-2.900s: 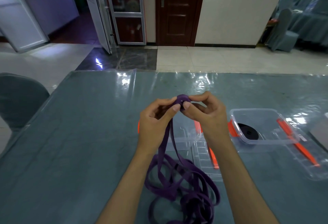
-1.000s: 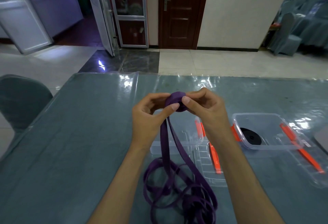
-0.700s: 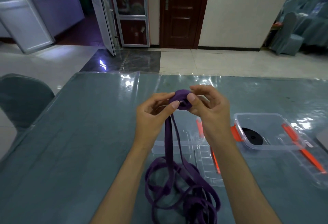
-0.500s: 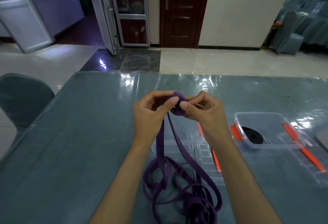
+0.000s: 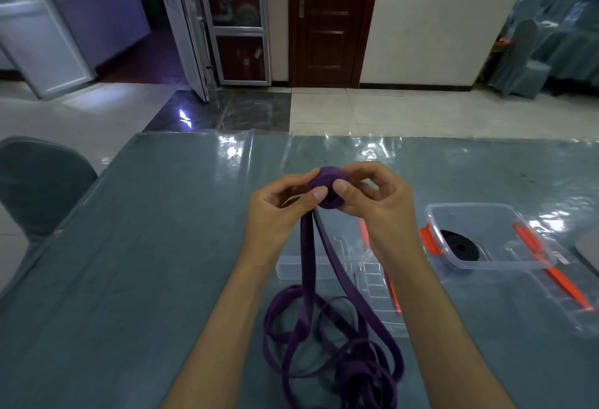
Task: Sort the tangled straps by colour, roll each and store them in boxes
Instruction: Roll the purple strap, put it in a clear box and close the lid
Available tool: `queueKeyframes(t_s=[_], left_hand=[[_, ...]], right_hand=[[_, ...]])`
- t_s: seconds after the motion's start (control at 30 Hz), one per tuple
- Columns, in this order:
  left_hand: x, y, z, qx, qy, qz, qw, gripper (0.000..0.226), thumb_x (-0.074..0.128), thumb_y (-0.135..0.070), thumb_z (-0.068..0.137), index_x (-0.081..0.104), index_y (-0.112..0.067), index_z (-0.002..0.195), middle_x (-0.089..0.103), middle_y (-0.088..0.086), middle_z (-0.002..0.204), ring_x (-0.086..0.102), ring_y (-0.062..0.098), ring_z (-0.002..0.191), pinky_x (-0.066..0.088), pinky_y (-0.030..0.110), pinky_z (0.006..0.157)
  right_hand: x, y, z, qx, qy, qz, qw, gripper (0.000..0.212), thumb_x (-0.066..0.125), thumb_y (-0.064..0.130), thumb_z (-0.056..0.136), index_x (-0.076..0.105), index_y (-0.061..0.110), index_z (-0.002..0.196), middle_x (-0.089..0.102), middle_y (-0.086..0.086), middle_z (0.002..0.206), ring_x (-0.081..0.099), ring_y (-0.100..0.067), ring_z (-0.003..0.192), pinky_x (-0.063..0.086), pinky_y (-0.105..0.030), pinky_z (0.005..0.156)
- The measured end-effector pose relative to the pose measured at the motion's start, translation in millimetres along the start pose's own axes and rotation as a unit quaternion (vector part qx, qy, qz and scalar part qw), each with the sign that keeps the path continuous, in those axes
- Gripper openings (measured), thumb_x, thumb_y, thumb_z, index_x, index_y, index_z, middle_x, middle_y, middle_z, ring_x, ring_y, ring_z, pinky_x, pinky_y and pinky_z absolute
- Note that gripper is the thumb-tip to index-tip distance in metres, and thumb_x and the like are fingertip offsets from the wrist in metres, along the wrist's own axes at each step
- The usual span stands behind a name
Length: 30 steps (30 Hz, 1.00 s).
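A small roll of purple strap (image 5: 328,185) is pinched between my left hand (image 5: 280,214) and my right hand (image 5: 372,204), above the table. Two lengths of the same strap hang down from it into a loose purple tangle (image 5: 340,353) lying on the table near me. A clear plastic box (image 5: 486,262) with orange clips stands to the right and holds a rolled black strap (image 5: 459,245). A second clear box (image 5: 340,266) sits under my hands, partly hidden by them.
A clear lid (image 5: 564,308) with an orange clip lies to the right of the box. The table (image 5: 146,246) has a blue-grey cloth under shiny plastic. A covered chair (image 5: 35,188) stands at the left edge. A grey object (image 5: 588,251) shows at the far right.
The purple roll has grown a little as my hands turned it. The loose tangle on the table has shifted and shrunk slightly.
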<state>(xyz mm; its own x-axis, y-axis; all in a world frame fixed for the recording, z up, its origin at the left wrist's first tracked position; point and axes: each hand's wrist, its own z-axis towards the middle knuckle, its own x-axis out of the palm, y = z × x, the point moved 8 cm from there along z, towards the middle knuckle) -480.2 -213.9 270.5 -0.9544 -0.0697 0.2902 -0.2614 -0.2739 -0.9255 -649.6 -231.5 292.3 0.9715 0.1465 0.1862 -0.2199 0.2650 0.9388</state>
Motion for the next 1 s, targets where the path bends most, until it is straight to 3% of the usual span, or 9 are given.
queueKeyframes(t_s=[0.07,0.17,0.33,0.47,0.57,0.67,0.77,0.9,1.0], left_hand=[[0,-1,1,0.004,0.021,0.009,1.000,0.031,0.080,-0.006,0.085,0.080,-0.019,0.113,0.078,0.012,0.113,0.074,0.025,0.109,0.056,0.027,0.093],[-5,-6,3,0.022,0.003,0.045,0.999,0.028,0.082,-0.001,0.084,0.079,-0.015,0.108,0.080,0.007,0.105,0.077,0.023,0.102,0.059,0.026,0.088],[-2,-4,-1,0.028,-0.006,0.044,0.999,0.025,0.079,-0.001,0.087,0.078,-0.010,0.110,0.080,0.010,0.108,0.076,0.023,0.104,0.058,0.026,0.090],[-1,-16,4,0.052,0.020,0.045,0.997,0.028,0.080,0.000,0.086,0.078,-0.010,0.111,0.078,0.012,0.108,0.076,0.024,0.102,0.058,0.026,0.089],[-3,-23,6,0.064,-0.020,0.046,0.997,0.020,0.084,0.001,0.081,0.078,-0.008,0.099,0.081,0.009,0.096,0.079,0.023,0.092,0.060,0.026,0.081],[3,-23,7,0.066,0.006,0.041,0.997,0.028,0.080,0.002,0.085,0.079,-0.014,0.108,0.079,0.009,0.108,0.076,0.022,0.102,0.058,0.027,0.089],[3,-30,9,0.073,0.034,0.047,0.996,0.034,0.080,0.000,0.085,0.077,-0.019,0.114,0.078,0.009,0.111,0.075,0.021,0.106,0.058,0.027,0.092],[-5,-35,7,0.091,-0.033,0.055,0.994,0.024,0.085,-0.003,0.081,0.078,-0.014,0.101,0.081,0.007,0.100,0.078,0.024,0.098,0.060,0.029,0.086],[-4,-25,5,0.066,-0.025,0.035,0.997,0.026,0.081,-0.001,0.084,0.079,-0.014,0.106,0.080,0.006,0.106,0.077,0.022,0.102,0.058,0.027,0.090]], right_hand=[[2,-10,-3,0.023,0.000,0.038,0.999,0.013,0.078,0.008,0.084,0.068,0.009,0.093,0.077,-0.010,0.100,0.075,-0.033,0.103,0.064,-0.050,0.082],[0,-15,-2,0.055,0.019,0.026,0.998,0.016,0.080,0.009,0.082,0.064,0.006,0.085,0.076,-0.014,0.105,0.075,-0.035,0.104,0.063,-0.058,0.085],[-5,2,2,0.015,0.003,-0.003,1.000,0.018,0.079,0.008,0.084,0.070,0.011,0.099,0.078,-0.006,0.097,0.077,-0.026,0.094,0.064,-0.041,0.078],[-3,-5,-1,0.044,0.007,0.032,0.998,0.019,0.079,0.009,0.083,0.063,0.002,0.092,0.076,-0.015,0.107,0.076,-0.032,0.102,0.064,-0.048,0.082],[-4,3,2,0.037,0.018,-0.028,0.999,0.021,0.082,0.009,0.083,0.064,0.008,0.093,0.078,-0.009,0.097,0.078,-0.030,0.094,0.064,-0.040,0.074],[-1,19,5,-0.013,0.002,-0.020,1.000,0.021,0.079,0.011,0.084,0.069,0.013,0.103,0.078,-0.003,0.096,0.077,-0.026,0.097,0.064,-0.035,0.075],[2,15,5,-0.001,0.004,0.019,1.000,0.021,0.079,0.013,0.081,0.063,0.008,0.093,0.079,-0.004,0.099,0.077,-0.028,0.101,0.065,-0.042,0.080],[2,16,6,0.003,0.023,-0.048,0.999,0.028,0.083,0.013,0.079,0.063,0.009,0.098,0.077,-0.014,0.097,0.077,-0.031,0.093,0.065,-0.038,0.078],[2,19,4,-0.020,0.009,-0.029,0.999,0.025,0.082,0.011,0.081,0.067,0.012,0.101,0.079,-0.005,0.098,0.077,-0.026,0.096,0.065,-0.040,0.081]])
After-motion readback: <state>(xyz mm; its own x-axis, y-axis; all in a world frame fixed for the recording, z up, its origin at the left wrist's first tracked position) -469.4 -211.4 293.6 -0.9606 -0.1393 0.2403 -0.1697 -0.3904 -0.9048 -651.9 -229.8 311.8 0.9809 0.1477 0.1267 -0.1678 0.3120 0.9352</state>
